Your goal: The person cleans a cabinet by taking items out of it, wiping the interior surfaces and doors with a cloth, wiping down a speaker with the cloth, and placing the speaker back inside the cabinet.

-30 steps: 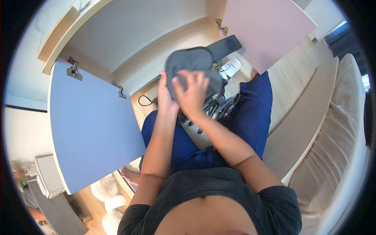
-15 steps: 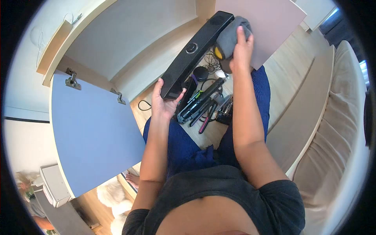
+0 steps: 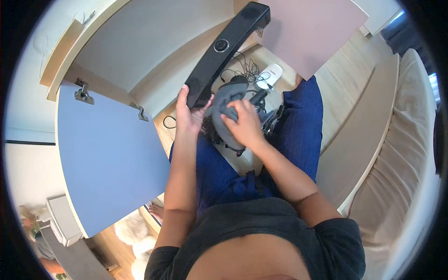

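Note:
My left hand [image 3: 189,114] grips the lower end of a long black soundbar [image 3: 212,60], which is tilted with its far end up toward the cabinet. A round silver-ringed knob sits in the middle of its front. My right hand [image 3: 247,125] is closed on a grey cloth [image 3: 223,123], bunched and hanging beside the soundbar's lower end. Whether the cloth touches the soundbar I cannot tell. Beneath the cloth, several dark items on the floor between my legs are mostly hidden.
Ahead is an open cabinet [image 3: 158,46] with a blue door [image 3: 112,158] on the left and a pink door [image 3: 308,37] on the right. Tangled black cable [image 3: 247,70] and a white oval device [image 3: 269,76] lie on the floor. A cushioned bed [image 3: 396,163] edges the right side.
My right hand has brought the cloth down and left from the soundbar's far end to near its lower end. The soundbar has shifted slightly up and left, and the white device has come into view.

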`<action>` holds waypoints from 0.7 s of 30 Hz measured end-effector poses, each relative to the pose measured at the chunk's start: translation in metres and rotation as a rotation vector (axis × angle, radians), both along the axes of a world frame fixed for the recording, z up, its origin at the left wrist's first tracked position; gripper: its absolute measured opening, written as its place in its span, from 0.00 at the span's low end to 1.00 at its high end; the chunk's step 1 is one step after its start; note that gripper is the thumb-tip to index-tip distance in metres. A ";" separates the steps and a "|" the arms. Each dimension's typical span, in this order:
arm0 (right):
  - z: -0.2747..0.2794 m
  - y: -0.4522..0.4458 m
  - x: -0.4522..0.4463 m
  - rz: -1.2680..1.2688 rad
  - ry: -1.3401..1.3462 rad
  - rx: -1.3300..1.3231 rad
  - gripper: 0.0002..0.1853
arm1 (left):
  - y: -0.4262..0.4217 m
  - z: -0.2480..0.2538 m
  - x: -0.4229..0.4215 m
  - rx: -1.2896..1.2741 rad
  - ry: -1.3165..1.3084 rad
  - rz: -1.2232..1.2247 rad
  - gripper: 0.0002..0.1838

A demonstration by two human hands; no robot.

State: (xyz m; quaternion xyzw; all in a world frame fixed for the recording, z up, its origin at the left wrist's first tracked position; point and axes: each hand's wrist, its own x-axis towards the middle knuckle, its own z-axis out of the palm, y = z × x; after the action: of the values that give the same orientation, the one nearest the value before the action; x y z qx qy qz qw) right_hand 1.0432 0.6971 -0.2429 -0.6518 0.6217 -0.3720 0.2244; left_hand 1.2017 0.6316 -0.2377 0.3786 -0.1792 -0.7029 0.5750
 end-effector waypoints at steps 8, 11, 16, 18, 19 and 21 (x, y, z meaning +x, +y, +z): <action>0.114 -0.068 -0.072 0.009 0.599 -0.478 0.39 | -0.011 0.006 0.043 -0.306 -0.306 0.204 0.23; 0.127 -0.109 -0.074 0.232 0.959 -0.613 0.44 | -0.009 0.017 0.047 -0.414 -0.433 0.200 0.23; 0.112 -0.126 -0.079 0.492 0.957 -0.279 0.44 | -0.006 0.031 0.041 -0.486 -0.556 0.162 0.24; 0.099 -0.127 -0.079 0.492 0.893 -0.276 0.43 | -0.007 0.034 0.038 -0.481 -0.649 0.110 0.25; 0.094 -0.130 -0.081 0.466 0.836 -0.260 0.40 | -0.012 0.031 0.042 -0.479 -0.654 0.107 0.25; 0.089 -0.133 -0.087 0.438 0.773 -0.241 0.36 | -0.026 0.021 0.051 -0.495 -0.386 -0.083 0.27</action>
State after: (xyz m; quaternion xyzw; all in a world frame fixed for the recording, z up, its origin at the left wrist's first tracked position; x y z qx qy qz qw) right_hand 0.9561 0.5642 -0.1538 -0.8802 0.4597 -0.1148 -0.0280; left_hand 1.2525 0.6052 -0.2165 0.3459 -0.4661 -0.5758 0.5759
